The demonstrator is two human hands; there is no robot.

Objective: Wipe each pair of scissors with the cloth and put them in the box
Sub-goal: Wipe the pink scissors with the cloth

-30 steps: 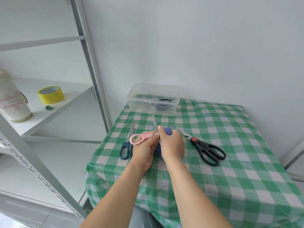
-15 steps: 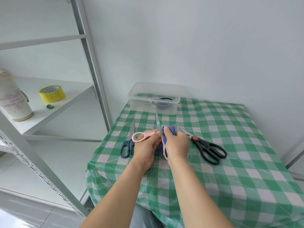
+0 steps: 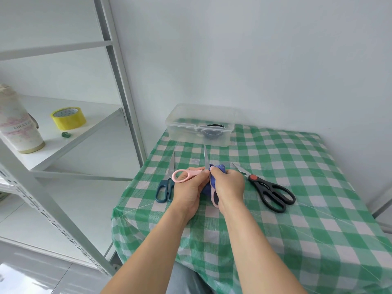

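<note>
Above the checked table (image 3: 297, 209) my left hand (image 3: 188, 189) pinches the pink scissors (image 3: 195, 172) splayed, so my right hand (image 3: 230, 185) beside it clutches the cloth (image 3: 218, 167) onto the blade.

box (image 3: 199, 132) behind — scissors (image 3: 273, 190) right

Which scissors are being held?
The pink scissors: the left hand grips one handle, the right hand holds the blue cloth against them. The teal scissors and black scissors lie on the tablecloth.
</note>
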